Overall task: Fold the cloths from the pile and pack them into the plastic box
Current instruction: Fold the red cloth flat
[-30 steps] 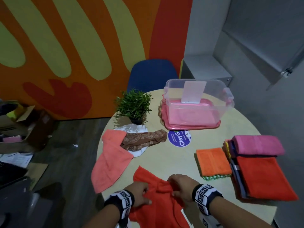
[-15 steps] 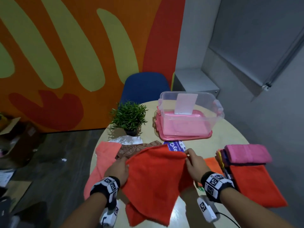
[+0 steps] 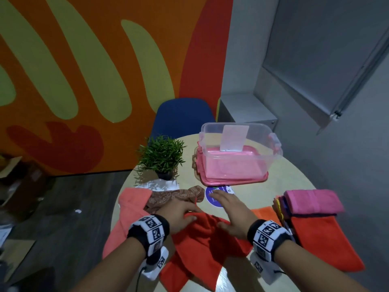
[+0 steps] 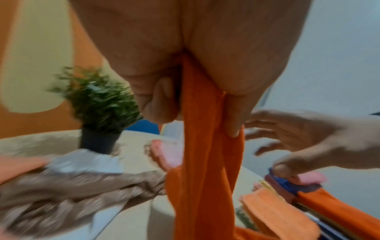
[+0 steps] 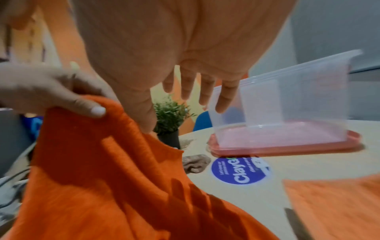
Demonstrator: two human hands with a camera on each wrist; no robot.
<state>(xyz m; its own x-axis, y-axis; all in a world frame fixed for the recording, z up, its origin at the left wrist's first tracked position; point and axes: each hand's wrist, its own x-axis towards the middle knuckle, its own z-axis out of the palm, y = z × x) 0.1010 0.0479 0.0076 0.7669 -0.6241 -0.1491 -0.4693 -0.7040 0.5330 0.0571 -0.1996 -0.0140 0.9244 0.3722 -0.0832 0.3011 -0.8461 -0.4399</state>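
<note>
Now red-orange cloth (image 3: 202,245) bunched, creased; left hand (image 3: 179,213) pinches it, right hand (image 3: 231,211) spread.

Office mtg room – mural wall (image 3: 88,66), round table (image 3: 290,175)

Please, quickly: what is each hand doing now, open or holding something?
Left hand: holding the red-orange cloth, pinched.
Right hand: open, fingers spread, holding nothing.
</note>
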